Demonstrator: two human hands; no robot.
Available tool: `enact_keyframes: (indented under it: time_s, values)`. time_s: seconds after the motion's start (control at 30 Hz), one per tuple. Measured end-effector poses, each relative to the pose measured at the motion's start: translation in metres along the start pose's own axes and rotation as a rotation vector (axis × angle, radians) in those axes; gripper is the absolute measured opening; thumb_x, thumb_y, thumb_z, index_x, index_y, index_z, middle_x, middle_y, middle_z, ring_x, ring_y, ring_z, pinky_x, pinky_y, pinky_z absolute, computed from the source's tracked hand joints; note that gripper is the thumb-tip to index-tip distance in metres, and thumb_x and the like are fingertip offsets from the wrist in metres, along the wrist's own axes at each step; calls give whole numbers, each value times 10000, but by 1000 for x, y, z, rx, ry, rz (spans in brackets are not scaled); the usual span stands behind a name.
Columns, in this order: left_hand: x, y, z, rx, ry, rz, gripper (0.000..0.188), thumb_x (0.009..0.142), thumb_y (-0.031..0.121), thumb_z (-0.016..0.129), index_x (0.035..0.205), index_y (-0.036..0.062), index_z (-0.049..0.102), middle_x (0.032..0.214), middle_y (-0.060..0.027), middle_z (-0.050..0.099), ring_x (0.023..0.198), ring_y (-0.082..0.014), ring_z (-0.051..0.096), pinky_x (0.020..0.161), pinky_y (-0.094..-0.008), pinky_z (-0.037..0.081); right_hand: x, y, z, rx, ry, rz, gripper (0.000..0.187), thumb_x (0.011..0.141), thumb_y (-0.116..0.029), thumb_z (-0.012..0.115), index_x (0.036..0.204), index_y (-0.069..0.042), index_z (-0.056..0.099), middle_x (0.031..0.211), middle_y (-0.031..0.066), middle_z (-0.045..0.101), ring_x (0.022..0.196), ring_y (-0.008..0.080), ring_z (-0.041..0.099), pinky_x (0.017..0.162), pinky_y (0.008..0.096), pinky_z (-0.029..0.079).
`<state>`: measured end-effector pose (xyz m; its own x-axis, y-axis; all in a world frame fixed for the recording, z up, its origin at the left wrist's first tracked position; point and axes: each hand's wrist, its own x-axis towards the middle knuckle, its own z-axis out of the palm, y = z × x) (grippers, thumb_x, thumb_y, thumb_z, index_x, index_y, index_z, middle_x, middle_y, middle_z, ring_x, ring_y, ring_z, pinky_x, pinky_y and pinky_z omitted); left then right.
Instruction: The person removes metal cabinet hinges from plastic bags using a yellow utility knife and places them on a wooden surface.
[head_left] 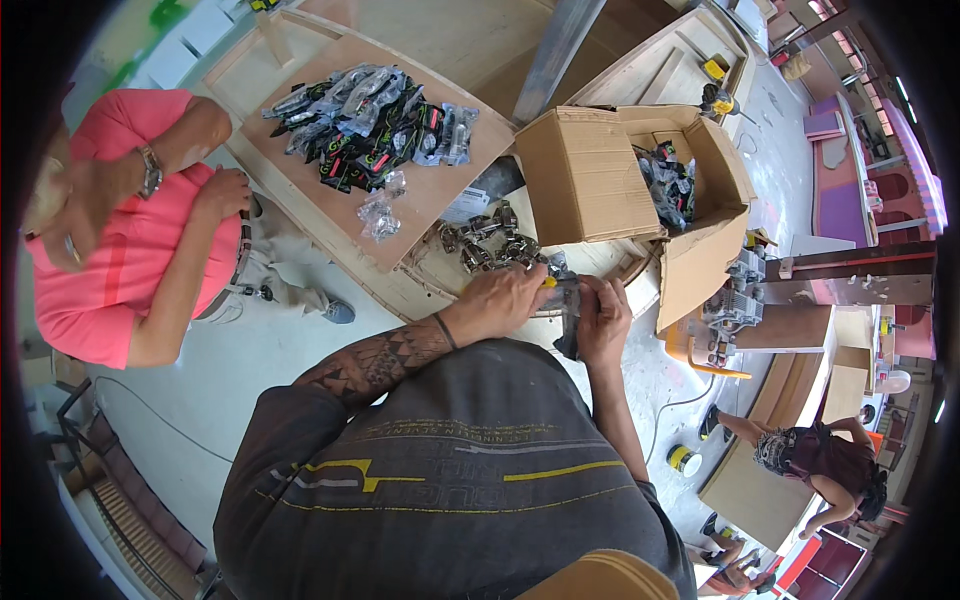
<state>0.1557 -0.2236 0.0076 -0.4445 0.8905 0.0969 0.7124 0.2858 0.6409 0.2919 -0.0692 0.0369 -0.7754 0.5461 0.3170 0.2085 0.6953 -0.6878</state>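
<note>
Close to my body, both hands meet over a small plastic packet [570,325], dark at its lower end and clear near the top. My right hand [604,315] is closed on the packet's right side. From the left, my left hand [500,303] reaches to the packet's upper part, its fingers pinched around a small yellow-tipped thing [549,282]; its kind I cannot make out. Just beyond my left hand lies a pile of shiny metal parts [485,240] that look like cabinet hinges.
A brown board [440,185] bears a heap of black and clear packets [365,115]. An opened cardboard box [590,185] with more packets stands to the right. At the left stands a person in a pink shirt [110,230]. A drill [718,100] lies at the far right.
</note>
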Motion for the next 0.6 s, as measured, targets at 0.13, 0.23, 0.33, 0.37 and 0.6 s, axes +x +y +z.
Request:
enact_keyframes:
  time_s: [0.13,0.23,0.33,0.37,0.6]
  values:
    - [9,13,3,-39,-59,-12,331,1089,346,534,1070,16,521,792,-225,699,772,-423,716,682,-539,565,-9,-3,-6,-37,81,-75,150,915,57,698,1034,-29,732,837,133,657,715,298,638,648,404,518]
    - [13,-21,29,-61,-53,-78,335,1097,349,513,1068,15,526,815,-241,706,784,-436,715,689,-543,565,-15,-20,-18,-35,111,-67,148,926,60,688,1032,-36,729,850,135,684,766,310,686,668,381,546]
    - [15,-58,4,1,-51,-151,350,1115,356,465,1078,17,544,804,-238,704,773,-454,706,693,-559,553,-18,-63,-48,69,208,-226,88,977,18,669,1038,-21,718,911,140,735,839,279,720,785,355,561]
    - [18,-57,-14,31,-73,-202,338,1112,345,480,1090,17,560,836,-240,713,804,-469,703,700,-558,545,-13,-60,-55,97,218,-164,68,1012,-31,659,1028,-1,717,916,123,734,836,236,698,805,330,541]
    - [39,6,-43,-595,-120,-23,419,1061,400,644,1184,1,686,890,-45,714,833,-144,675,783,-311,540,-7,12,-23,965,12,486,193,1077,-128,642,1238,-23,660,1001,1,681,843,53,610,739,209,496]
